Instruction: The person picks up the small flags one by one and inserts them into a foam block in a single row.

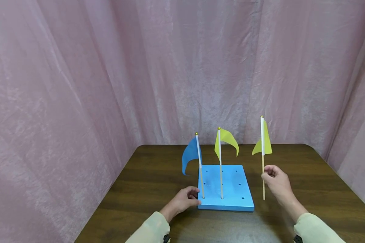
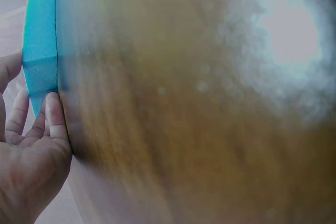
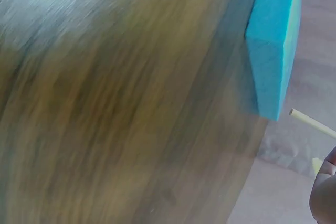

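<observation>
A light blue board [image 1: 231, 189] with rows of small holes lies on the table. At its front left corner, my left hand [image 1: 183, 199] touches the edge with thumb and fingertips; the fingers [image 2: 55, 114] rest against its side in the left wrist view. A blue flag [image 1: 192, 154] and a yellow flag [image 1: 228, 137] stand in holes of the front row. To the right of the board, my right hand [image 1: 278, 184] pinches the wooden stick of another yellow flag [image 1: 265, 141], upright, its lower end apart from the board. That stick's end [image 3: 295, 113] shows in the right wrist view.
The brown wooden table [image 1: 152, 168] extends around the board on every side. Pink curtains [image 1: 185, 74] hang behind it and along both sides. Several unfilled holes show in the board, including one at the front right.
</observation>
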The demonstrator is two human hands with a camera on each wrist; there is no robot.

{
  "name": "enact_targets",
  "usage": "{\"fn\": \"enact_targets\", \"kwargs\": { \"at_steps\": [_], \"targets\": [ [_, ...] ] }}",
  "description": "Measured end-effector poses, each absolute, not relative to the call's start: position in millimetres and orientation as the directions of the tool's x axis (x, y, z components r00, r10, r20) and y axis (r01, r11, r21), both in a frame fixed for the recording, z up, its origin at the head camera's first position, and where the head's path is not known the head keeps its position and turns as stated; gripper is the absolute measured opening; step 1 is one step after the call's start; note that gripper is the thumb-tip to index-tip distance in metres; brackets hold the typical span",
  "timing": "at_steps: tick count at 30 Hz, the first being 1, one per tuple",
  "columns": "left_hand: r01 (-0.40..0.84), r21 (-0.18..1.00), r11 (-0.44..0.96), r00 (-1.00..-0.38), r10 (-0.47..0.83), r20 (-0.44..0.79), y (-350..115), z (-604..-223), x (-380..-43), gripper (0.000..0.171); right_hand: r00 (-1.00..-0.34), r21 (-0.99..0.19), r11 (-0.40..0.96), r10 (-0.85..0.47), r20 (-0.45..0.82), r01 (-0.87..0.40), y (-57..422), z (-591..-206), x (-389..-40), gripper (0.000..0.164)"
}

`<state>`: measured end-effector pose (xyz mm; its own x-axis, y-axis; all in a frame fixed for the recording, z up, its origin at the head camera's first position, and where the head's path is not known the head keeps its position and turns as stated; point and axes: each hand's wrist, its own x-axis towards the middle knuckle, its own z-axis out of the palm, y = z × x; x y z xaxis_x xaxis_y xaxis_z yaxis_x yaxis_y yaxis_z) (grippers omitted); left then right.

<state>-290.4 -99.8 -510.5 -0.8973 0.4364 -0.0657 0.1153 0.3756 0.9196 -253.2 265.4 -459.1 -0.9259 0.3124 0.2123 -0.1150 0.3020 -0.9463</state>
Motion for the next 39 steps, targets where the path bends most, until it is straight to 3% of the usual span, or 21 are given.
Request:
{"fn": "enact_targets", "kwargs": {
  "at_steps": [11, 39],
  "targets": [
    [0.116, 0.924, 0.364, -0.900, 0.433, -0.058, -99.6, -511.0, -288.9, 0.039, -0.932, -0.957, 0.224, 0.270, 0.242, -0.184, 248.4, -455.8, -256.7, 0.019],
    [0.104, 0.921, 0.376, -0.901, 0.428, -0.073, -97.1, -511.8, -290.3, 0.038, -0.952, -0.940, 0.279, 0.175, 0.251, -0.197, 221.7, -459.7, -254.1, 0.019]
  ]
}}
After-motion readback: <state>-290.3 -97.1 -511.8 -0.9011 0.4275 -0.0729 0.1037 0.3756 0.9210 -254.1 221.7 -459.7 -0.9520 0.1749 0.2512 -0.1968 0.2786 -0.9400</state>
